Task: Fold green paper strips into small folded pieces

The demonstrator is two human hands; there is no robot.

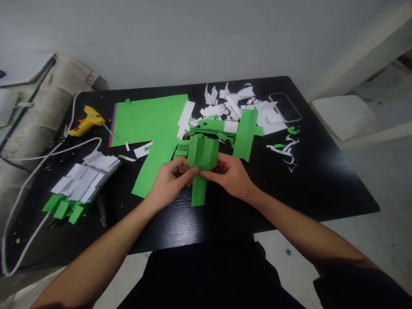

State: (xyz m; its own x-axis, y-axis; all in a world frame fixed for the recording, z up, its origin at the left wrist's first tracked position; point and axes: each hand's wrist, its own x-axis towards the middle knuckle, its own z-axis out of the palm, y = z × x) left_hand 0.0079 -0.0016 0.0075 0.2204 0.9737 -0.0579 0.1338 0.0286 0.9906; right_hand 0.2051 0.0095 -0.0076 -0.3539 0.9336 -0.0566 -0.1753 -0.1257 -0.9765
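— Left grip [172, 177] and right grip [234, 175] are both narrow, as I see it on the head camera: thumbs on the lower front of the green folded paper [203, 152], fingers mostly hidden behind.

— Where exactly is the paper?

— Between the two, over the near part of the worktop [305, 180], with a green strip [198, 194] showing below the thumbs. I can't tell whether they're one piece.

— What worries you?

— Bent folds, first. If I squeeze too hard or pull the sides unevenly, the creases could flatten or skew.

— And around it?

— White scraps [231, 103] lie beyond, loose; a careless sweep could scatter them.

— The glue gun?

— The glue gun [86, 122] lies to the left, its stick reaching over the green sheets [146, 118]. I can't tell whether it's hot. If my left forearm snagged the white cord [4, 255], the gun might get dragged and knock the paper stack [79, 182].
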